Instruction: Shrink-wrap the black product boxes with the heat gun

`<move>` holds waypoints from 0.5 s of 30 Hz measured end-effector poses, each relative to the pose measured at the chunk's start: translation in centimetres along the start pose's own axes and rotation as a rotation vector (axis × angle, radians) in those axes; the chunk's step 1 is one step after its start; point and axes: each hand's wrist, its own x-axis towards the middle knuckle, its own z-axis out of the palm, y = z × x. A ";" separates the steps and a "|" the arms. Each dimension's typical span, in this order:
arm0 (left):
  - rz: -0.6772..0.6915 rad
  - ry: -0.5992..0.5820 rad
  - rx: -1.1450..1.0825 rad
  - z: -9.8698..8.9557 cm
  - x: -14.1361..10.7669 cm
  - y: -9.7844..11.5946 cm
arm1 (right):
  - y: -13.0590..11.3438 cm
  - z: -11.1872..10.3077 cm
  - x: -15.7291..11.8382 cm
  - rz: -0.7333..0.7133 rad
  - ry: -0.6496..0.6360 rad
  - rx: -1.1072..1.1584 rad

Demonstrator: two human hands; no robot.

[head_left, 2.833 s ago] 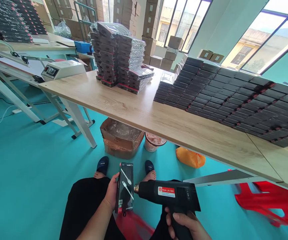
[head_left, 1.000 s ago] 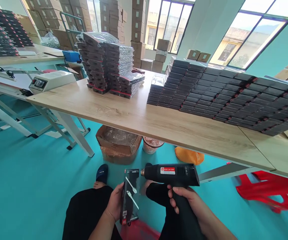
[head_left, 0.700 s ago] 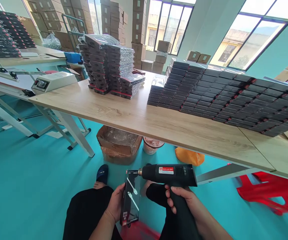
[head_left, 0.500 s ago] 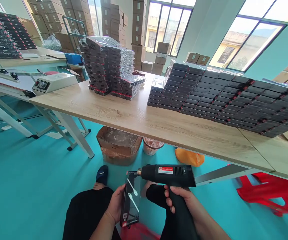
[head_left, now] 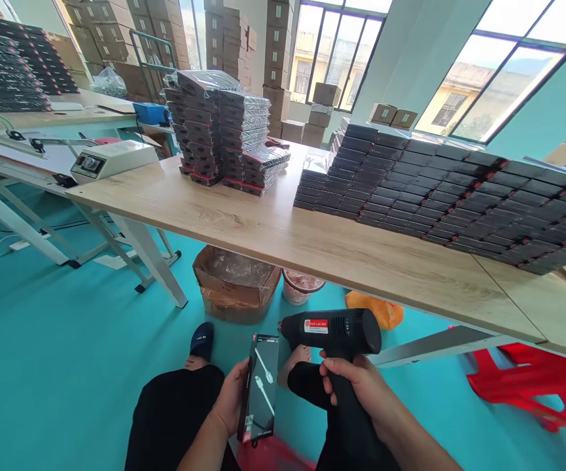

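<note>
At the bottom centre of the frame, the left hand (head_left: 232,396) grips a black cable box (head_left: 262,389) by its left edge, the box tilted slightly with its printed front, showing two white connectors, facing up. Just right of it, the right hand (head_left: 349,379) is wrapped around the handle of a black heat gun (head_left: 332,330), whose nozzle points left, near the box's upper right corner. Above them, a wooden table (head_left: 273,226) crosses the frame. Film-wrapped boxes (head_left: 228,131) stand on it in stacks left of centre, and a large block of black boxes (head_left: 440,190) fills its right part. Beneath the table's edge, an open carton (head_left: 236,288) sits beside a waste basket (head_left: 300,288), with an orange bag (head_left: 375,309) farther right. A red plastic stool (head_left: 532,386) lies at the lower right.
</note>
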 end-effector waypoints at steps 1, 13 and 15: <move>0.003 -0.002 0.006 0.0 0.1 0.0 | -0.2 0.1 0.0 0.016 -0.015 -0.009; 0.138 0.103 -0.056 0.2 0.0 0.5 | -1.6 1.3 -3.6 0.041 -0.464 -0.369; 0.079 0.057 -0.051 0.1 0.1 0.4 | -1.7 1.2 -2.3 0.037 -0.307 -0.290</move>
